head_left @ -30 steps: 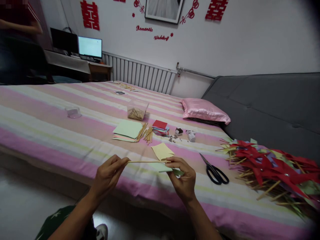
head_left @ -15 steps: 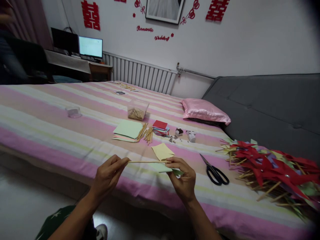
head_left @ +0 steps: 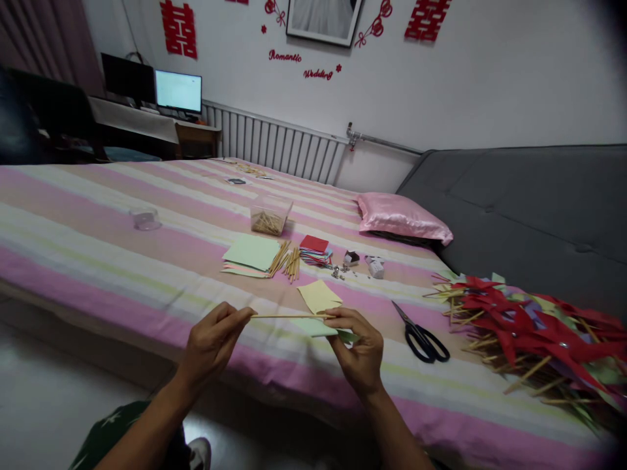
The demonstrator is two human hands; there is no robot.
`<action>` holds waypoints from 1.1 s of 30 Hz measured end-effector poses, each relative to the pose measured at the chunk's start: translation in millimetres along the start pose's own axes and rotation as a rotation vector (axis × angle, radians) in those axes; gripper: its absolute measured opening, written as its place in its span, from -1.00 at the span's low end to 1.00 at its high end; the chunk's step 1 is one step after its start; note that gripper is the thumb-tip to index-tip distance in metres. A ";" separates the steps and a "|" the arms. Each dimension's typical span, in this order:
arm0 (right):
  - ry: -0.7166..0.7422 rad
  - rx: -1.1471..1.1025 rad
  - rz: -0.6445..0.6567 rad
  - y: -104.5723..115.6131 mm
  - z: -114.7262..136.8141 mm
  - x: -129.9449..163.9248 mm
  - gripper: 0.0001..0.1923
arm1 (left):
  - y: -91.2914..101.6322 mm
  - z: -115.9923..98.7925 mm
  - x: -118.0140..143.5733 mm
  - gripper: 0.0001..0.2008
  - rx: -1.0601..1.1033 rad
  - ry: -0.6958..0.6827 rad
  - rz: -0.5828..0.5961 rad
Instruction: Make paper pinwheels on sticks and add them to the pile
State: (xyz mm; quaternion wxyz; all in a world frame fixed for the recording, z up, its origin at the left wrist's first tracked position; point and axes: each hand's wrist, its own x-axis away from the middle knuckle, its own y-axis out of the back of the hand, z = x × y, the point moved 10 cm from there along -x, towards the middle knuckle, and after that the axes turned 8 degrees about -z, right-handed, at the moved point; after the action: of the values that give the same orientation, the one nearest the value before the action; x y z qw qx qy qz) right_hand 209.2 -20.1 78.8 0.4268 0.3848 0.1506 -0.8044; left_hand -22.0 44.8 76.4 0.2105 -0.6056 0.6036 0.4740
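A thin wooden stick (head_left: pixel 287 316) runs level between my two hands. Its left end is pinched by the fingers of my left hand (head_left: pixel 218 336). My right hand (head_left: pixel 357 346) is closed round the other end, together with a folded pale green paper pinwheel (head_left: pixel 318 328); the spot where stick and paper meet is hidden by the fingers. Just beyond lies a yellow paper square (head_left: pixel 318 296) with cuts at its corners. To the right of my right hand, black-handled scissors (head_left: pixel 424 339) lie partly opened on the striped bedspread (head_left: pixel 196 281).
Farther back are a stack of green paper (head_left: pixel 251 252), loose sticks (head_left: pixel 292 264), small red cards (head_left: pixel 314 244), metal fasteners (head_left: pixel 337 271) and a clear box of sticks (head_left: pixel 268 219). A pile of finished pinwheels (head_left: pixel 539 333) covers the right side, near a pink pillow (head_left: pixel 404 217).
My hands and the stick stay almost in place; the green paper tilts slightly. At the far left, the person in the background has moved partly out of view.
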 end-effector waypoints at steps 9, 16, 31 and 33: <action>-0.015 -0.026 -0.020 1.8 -1.5 -0.2 -0.85 | 3.0 -1.3 -1.2 -0.74 0.023 0.012 -0.018; -0.010 -0.045 -0.010 1.0 -0.1 -0.8 -0.82 | -1.3 4.3 0.1 -0.79 -0.011 0.046 0.003; -0.072 -0.068 0.023 -6.3 -8.6 1.7 -0.88 | -27.9 16.2 9.5 -0.76 -0.172 0.091 0.328; -0.099 -0.069 0.047 -11.2 -11.1 2.5 -0.89 | -34.9 13.8 12.4 -0.77 -0.208 0.054 0.374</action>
State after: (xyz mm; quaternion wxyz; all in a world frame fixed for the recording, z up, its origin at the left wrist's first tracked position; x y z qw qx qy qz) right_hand 204.8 -8.6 68.6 0.4655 0.3329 0.1476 -0.8066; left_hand 3.9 56.0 48.6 0.0391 -0.5140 0.6586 0.5482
